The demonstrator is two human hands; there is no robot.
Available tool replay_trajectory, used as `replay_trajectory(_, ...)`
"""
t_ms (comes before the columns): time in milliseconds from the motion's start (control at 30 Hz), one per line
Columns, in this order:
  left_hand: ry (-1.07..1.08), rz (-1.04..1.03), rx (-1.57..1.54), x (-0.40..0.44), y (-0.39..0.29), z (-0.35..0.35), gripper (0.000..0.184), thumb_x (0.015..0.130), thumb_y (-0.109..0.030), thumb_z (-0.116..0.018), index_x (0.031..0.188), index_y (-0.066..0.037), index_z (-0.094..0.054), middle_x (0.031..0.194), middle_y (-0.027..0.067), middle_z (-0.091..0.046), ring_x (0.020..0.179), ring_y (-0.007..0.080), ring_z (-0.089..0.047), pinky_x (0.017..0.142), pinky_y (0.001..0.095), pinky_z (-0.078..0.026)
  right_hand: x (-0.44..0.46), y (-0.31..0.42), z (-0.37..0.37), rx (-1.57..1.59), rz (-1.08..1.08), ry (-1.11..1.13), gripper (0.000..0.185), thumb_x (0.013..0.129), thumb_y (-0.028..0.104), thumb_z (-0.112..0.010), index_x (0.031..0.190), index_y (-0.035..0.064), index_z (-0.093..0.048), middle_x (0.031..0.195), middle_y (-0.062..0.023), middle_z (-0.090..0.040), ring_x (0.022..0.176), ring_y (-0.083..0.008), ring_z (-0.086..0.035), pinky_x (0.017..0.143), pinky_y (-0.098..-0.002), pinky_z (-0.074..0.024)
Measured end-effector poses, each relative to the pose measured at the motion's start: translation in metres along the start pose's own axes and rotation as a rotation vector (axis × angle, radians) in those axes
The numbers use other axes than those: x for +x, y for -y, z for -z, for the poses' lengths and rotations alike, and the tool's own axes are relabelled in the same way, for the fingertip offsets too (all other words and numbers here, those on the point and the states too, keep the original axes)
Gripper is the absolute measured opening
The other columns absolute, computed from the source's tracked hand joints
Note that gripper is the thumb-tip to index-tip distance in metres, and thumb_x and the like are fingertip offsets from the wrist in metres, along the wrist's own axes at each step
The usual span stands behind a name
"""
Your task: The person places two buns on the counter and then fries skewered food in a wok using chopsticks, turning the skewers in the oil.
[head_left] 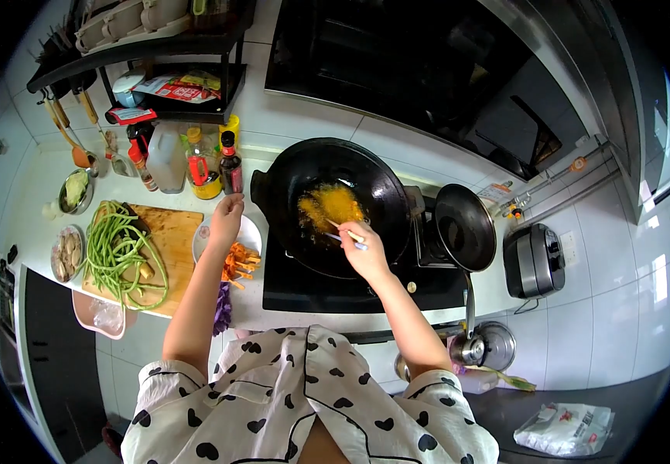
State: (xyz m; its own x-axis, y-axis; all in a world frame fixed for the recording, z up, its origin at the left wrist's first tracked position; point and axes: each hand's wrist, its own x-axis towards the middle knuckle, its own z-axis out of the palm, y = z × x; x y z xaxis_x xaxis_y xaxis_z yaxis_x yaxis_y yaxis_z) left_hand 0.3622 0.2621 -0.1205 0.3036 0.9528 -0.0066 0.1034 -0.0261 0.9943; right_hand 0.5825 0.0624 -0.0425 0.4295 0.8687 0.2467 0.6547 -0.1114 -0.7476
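My right hand (362, 251) is closed around a pair of chopsticks (333, 236), their tips in the black wok (288, 185). Yellow-orange food (331, 203), looking like loose scrambled egg, lies in the wok beside the tips. Over the far rim of a white plate (252, 230) is my left hand (230, 213), fingers pressed together; what they hold, if anything, is hidden. Orange strips (240, 263) like cut carrot lie at the plate's right side. A dark sauce bottle (230, 166) stands just beyond my left hand.
Long green beans (122, 255) cover much of a wooden cutting board (184, 224) on the left. Several bottles, including a yellow-labelled one (202, 166), line the wall. A smaller pan (465, 224) sits right of the wok, its handle over the counter edge. Farther right stands a dark appliance (532, 259).
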Motion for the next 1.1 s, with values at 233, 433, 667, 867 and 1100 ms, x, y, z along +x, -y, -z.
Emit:
replay_trajectory(233,0.004,0.026,-0.059,-0.001,0.000,0.001,0.026,0.089,-0.013,-0.052,0.109,0.004,-0.057,0.090,0.0045,-0.060,0.081,0.0112,-0.052,0.075,0.0238,-0.042,0.003,-0.008,-0.019,-0.127,0.056,-0.078,0.013,0.085,0.017,-0.058,0.089,0.0059,-0.063,0.083,-0.0141,-0.064,0.077,-0.0328,-0.062,0.068,-0.0370,-0.0497)
replay_trajectory(433,-0.008,-0.009,-0.046,0.001,0.009,0.004,0.026,0.089,-0.013,-0.052,0.108,0.004,-0.057,0.086,0.0038,-0.059,0.078,0.0105,-0.051,0.072,0.0233,-0.042,0.022,-0.025,-0.010,0.474,-0.385,-0.153,0.025,0.090,0.020,-0.055,0.086,-0.0043,-0.062,0.071,-0.0072,-0.064,0.060,-0.0144,-0.064,0.054,-0.0237,-0.0489)
replay_trajectory(667,-0.005,-0.006,-0.021,0.003,0.012,0.005,0.027,0.089,-0.014,-0.052,0.108,0.004,-0.057,0.088,0.0045,-0.059,0.079,0.0113,-0.052,0.073,0.0237,-0.043,0.021,-0.027,0.009,0.508,-0.392,-0.185,0.021,0.092,0.018,-0.052,0.088,-0.0011,-0.060,0.071,-0.0064,-0.063,0.059,-0.0118,-0.062,0.051,-0.0212,-0.0473)
replay_trajectory(867,0.007,-0.004,-0.018,0.001,0.006,0.003,0.028,0.089,-0.014,-0.052,0.110,0.004,-0.056,0.090,0.0052,-0.060,0.082,0.0119,-0.053,0.075,0.0243,-0.043,0.003,-0.006,0.004,0.256,-0.217,-0.072,0.013,0.088,0.010,-0.054,0.091,-0.0001,-0.061,0.079,-0.0048,-0.062,0.062,-0.0109,-0.062,0.051,-0.0217,-0.0460)
replay_trajectory(1100,0.013,-0.011,-0.024,-0.002,0.001,0.000,0.028,0.089,-0.013,-0.052,0.111,0.004,-0.056,0.089,0.0042,-0.059,0.081,0.0113,-0.052,0.075,0.0237,-0.042,-0.004,-0.020,-0.014,-0.026,-0.002,-0.080,0.012,0.086,0.013,-0.058,0.092,0.0035,-0.061,0.081,-0.0108,-0.064,0.067,-0.0192,-0.065,0.062,-0.0277,-0.0491)
